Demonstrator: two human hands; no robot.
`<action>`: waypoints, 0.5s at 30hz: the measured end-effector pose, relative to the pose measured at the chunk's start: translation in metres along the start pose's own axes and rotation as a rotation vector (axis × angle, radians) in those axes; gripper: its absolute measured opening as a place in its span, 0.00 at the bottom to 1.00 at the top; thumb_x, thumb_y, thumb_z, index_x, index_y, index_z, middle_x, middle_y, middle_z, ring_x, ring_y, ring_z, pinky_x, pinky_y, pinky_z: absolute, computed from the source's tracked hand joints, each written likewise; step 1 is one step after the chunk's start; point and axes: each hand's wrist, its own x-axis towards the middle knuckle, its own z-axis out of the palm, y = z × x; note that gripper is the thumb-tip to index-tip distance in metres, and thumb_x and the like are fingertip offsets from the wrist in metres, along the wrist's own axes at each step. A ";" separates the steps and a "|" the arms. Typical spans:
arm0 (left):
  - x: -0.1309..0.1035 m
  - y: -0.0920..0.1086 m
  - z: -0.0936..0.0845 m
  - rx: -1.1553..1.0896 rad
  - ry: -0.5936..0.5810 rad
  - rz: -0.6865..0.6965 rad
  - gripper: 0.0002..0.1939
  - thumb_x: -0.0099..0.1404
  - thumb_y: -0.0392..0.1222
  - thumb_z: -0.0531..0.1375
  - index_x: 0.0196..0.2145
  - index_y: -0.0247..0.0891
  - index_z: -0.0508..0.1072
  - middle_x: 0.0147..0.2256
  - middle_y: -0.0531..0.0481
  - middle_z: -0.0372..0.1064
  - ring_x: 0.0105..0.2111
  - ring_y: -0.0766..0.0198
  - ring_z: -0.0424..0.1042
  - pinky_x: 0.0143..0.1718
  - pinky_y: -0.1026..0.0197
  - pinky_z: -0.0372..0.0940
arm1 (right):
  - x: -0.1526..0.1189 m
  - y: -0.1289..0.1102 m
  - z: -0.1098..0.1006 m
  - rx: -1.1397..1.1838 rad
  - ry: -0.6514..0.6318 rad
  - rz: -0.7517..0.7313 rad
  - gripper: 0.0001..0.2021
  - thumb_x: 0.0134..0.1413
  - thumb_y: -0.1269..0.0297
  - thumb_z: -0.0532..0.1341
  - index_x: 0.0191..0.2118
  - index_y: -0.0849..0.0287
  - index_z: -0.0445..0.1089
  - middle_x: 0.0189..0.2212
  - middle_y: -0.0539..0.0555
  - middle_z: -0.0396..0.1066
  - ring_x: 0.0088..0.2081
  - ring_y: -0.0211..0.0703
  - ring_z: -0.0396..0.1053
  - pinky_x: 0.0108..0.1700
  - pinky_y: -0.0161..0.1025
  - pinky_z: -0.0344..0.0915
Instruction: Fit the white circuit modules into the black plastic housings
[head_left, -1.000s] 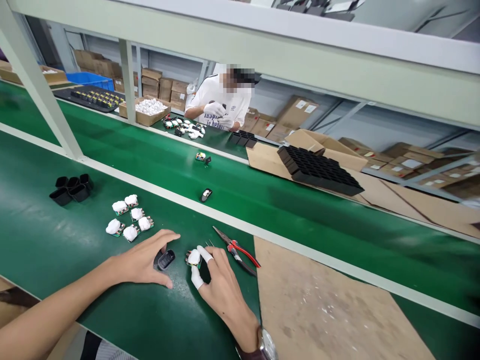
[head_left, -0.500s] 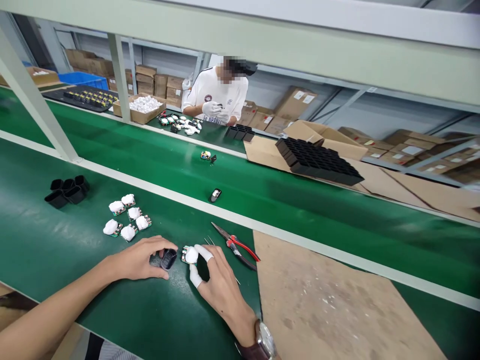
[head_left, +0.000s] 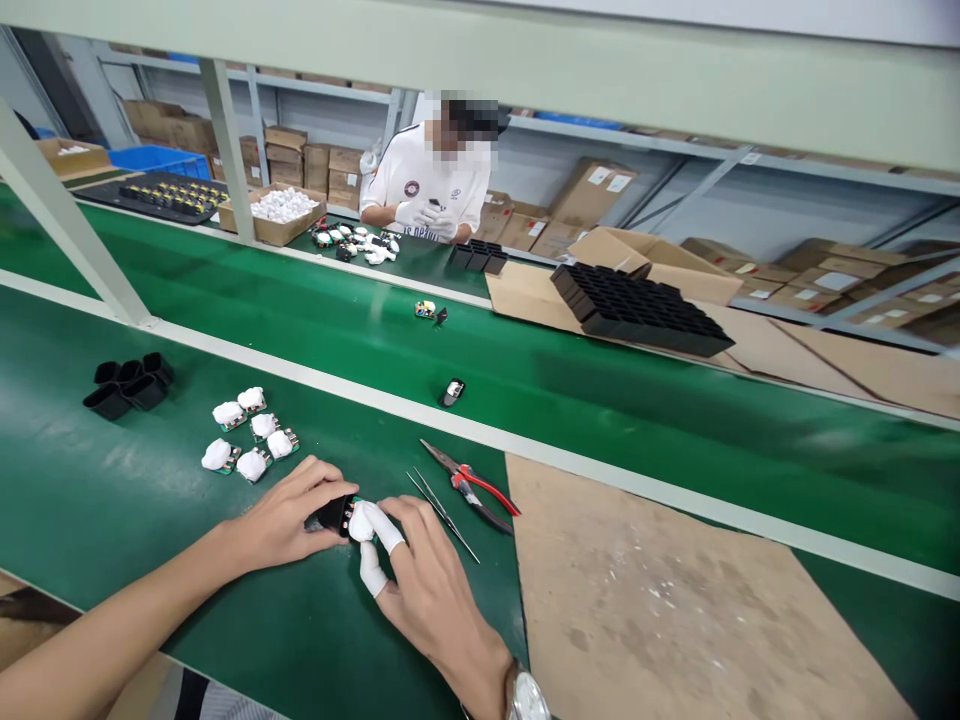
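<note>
My left hand (head_left: 289, 515) is closed round a black housing (head_left: 332, 515), its open end turned to the right. Between the white-capped thumb and finger of my right hand (head_left: 427, 590) is a small circuit board with a white blob (head_left: 363, 522). The board's left end meets the housing's opening; how far it reaches inside is hard to see. Left of my hands, several boards with white blobs (head_left: 252, 463) lie on the green bench. Farther left stand several black housings (head_left: 142, 388). Tweezers (head_left: 444, 515) and red-handled pliers (head_left: 469, 480) lie just beyond my right hand.
Brown cardboard (head_left: 675, 590) covers the bench at the right. On the green belt (head_left: 337, 340) are a filled housing (head_left: 452, 392) and a board (head_left: 425, 310). Across it, a person in white gloves works beside a box of white pieces (head_left: 281, 228) and black housings in rows (head_left: 641, 312).
My right hand has moved left with the board, bringing it against the housing in my left hand. The housing's opening has turned to face the board. The two items on the belt have shifted right.
</note>
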 end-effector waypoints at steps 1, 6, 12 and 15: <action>0.001 0.000 0.000 0.003 -0.002 0.002 0.31 0.71 0.41 0.67 0.68 0.45 0.62 0.53 0.40 0.67 0.50 0.51 0.68 0.52 0.48 0.70 | 0.000 0.000 -0.001 -0.009 -0.011 -0.008 0.22 0.63 0.77 0.60 0.61 0.62 0.64 0.51 0.65 0.70 0.52 0.58 0.66 0.50 0.55 0.75; 0.002 0.001 0.000 0.015 -0.021 -0.002 0.31 0.72 0.39 0.66 0.68 0.45 0.62 0.53 0.40 0.67 0.49 0.52 0.68 0.51 0.50 0.69 | 0.003 -0.002 -0.004 -0.038 -0.019 -0.031 0.20 0.63 0.78 0.59 0.60 0.65 0.65 0.50 0.66 0.70 0.51 0.58 0.66 0.50 0.55 0.75; 0.002 0.002 0.004 0.016 -0.048 -0.005 0.30 0.72 0.38 0.65 0.67 0.44 0.63 0.53 0.40 0.67 0.49 0.52 0.68 0.51 0.50 0.69 | 0.004 -0.005 -0.003 -0.038 -0.074 -0.014 0.11 0.62 0.78 0.58 0.46 0.61 0.71 0.49 0.64 0.69 0.49 0.57 0.66 0.49 0.55 0.76; 0.003 0.005 0.004 0.002 -0.052 -0.013 0.27 0.72 0.37 0.64 0.65 0.44 0.65 0.52 0.40 0.68 0.48 0.52 0.69 0.50 0.50 0.69 | 0.002 -0.003 -0.004 0.015 -0.100 -0.020 0.12 0.63 0.78 0.57 0.49 0.61 0.70 0.51 0.65 0.70 0.52 0.58 0.67 0.51 0.57 0.76</action>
